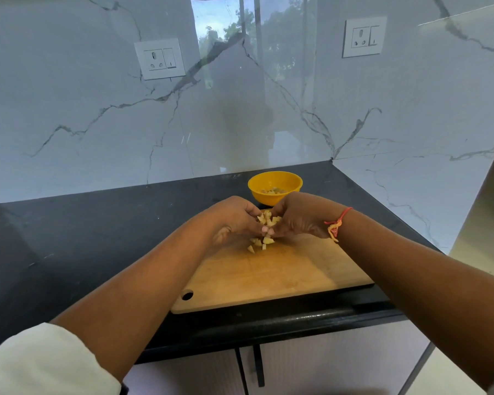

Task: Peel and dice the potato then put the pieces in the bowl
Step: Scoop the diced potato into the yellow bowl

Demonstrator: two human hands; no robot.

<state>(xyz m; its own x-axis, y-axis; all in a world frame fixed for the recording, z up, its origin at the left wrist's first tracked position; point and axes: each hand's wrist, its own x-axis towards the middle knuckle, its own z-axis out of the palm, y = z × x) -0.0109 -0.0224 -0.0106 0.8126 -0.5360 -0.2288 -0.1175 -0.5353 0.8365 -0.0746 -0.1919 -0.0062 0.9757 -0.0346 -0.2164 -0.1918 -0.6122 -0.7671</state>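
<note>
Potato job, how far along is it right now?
Dicing looks done: some pale potato cubes lie in the round yellow bowl. The left hand and right hand cup another heap above the wooden cutting board. Left: that heap and a few loose cubes on the board.

Likely a kitchen: black counter [97, 223], marble backsplash [92, 115].

Pale diced potato pieces [268, 219] cupped between left hand [234, 218] and right hand [300, 219]; a few loose cubes [261, 243] lie just under the fingertips. Yellow bowl [268, 198] upright just beyond the hands, some dice [273, 191] inside.
</note>
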